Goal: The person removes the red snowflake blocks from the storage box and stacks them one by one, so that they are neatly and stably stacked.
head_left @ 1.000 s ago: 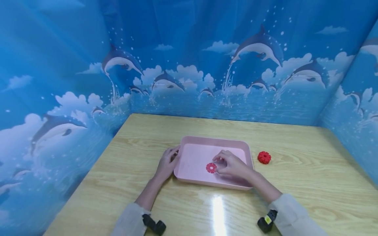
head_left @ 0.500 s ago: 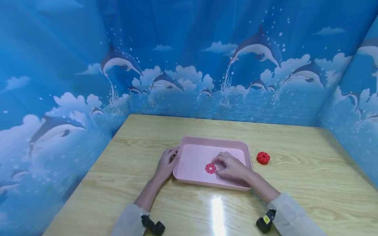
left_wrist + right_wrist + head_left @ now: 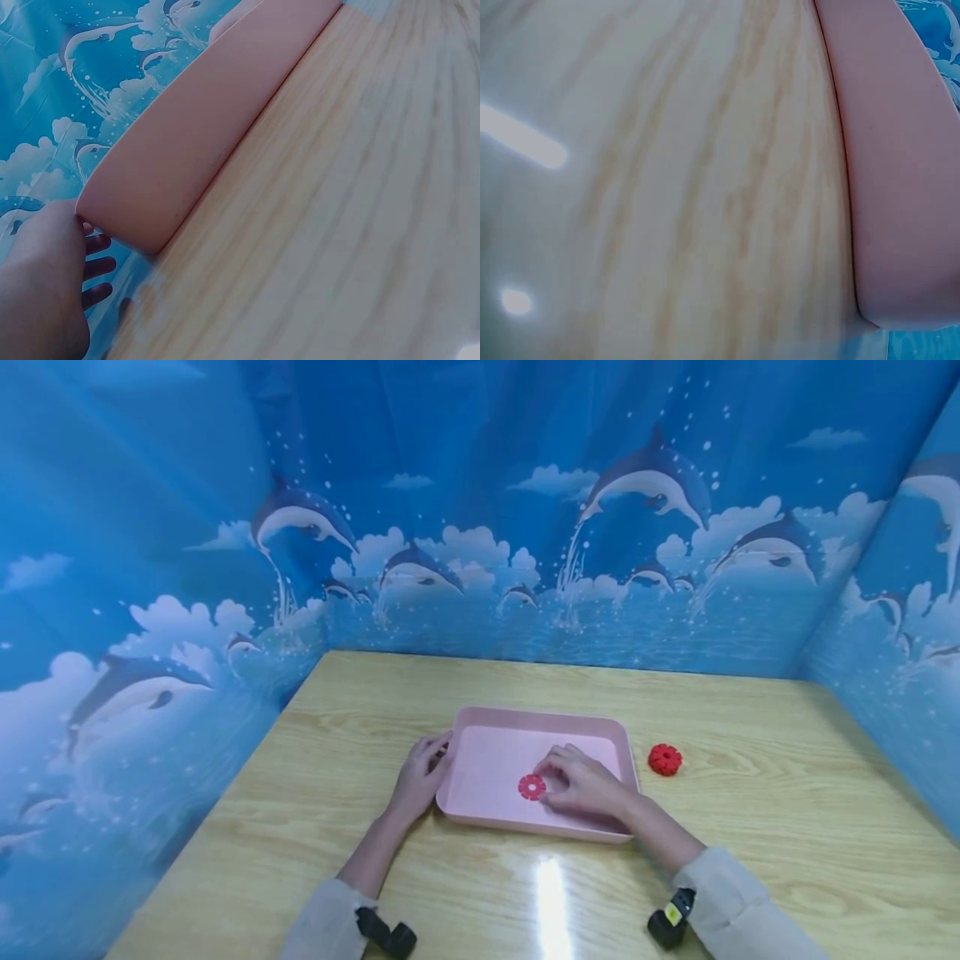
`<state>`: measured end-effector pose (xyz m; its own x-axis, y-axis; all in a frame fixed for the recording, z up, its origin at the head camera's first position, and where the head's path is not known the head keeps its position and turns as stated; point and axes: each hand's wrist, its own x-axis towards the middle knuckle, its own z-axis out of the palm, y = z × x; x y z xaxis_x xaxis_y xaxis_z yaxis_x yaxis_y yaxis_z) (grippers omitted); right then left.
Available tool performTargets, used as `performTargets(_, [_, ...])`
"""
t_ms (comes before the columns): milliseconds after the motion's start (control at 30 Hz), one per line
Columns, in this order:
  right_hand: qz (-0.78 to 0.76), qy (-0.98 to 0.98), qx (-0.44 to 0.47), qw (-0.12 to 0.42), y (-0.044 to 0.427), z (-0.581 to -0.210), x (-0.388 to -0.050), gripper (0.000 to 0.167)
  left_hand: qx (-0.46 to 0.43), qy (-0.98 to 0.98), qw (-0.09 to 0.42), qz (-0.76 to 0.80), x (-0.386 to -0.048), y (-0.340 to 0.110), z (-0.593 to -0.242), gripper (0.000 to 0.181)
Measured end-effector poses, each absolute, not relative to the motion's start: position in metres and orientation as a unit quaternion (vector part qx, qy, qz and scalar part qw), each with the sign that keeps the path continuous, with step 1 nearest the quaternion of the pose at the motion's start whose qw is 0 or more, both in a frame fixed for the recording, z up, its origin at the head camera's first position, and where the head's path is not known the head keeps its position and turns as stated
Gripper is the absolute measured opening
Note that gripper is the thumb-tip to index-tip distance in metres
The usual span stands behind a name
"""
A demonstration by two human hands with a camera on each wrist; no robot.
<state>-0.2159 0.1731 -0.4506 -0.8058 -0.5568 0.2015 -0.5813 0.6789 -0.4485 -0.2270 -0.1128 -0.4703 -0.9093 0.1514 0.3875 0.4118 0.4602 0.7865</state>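
A pink tray (image 3: 480, 818) lies on the wooden table. My left hand (image 3: 412, 783) rests against the outside of its left wall, thumb and fingers apart. In the left wrist view, the left hand (image 3: 49, 277) touches the end of the tray (image 3: 172, 142), with several fingertips showing below its rim. Inside the tray, a flat red notched disc (image 3: 532, 787) with a centre hole lies on the bottom. My right hand (image 3: 585, 783) reaches over the tray's right part, its thumb and curled fingers pinching the disc's right edge. The right wrist view shows only the tray wall (image 3: 900, 187) and table.
To the right of the tray sits a red cluster of notched discs (image 3: 665, 760) on the table (image 3: 750, 827). A blue curtain (image 3: 480, 510) with dolphins hangs behind and at both sides. A bright light reflection (image 3: 551, 910) shows near the front.
My right hand's fingers have drawn slightly closer around the disc's edge. My left hand keeps its place at the tray. The whole head view has shifted slightly.
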Motion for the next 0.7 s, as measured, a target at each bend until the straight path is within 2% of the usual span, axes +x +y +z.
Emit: performTargets(700, [0.289, -0.905, 0.309, 0.046, 0.1732, -0.4455, -0.2117, 0.032, -0.161, -0.848, 0.131, -0.487, -0.2281, -0.1132, -0.4714, 0.037])
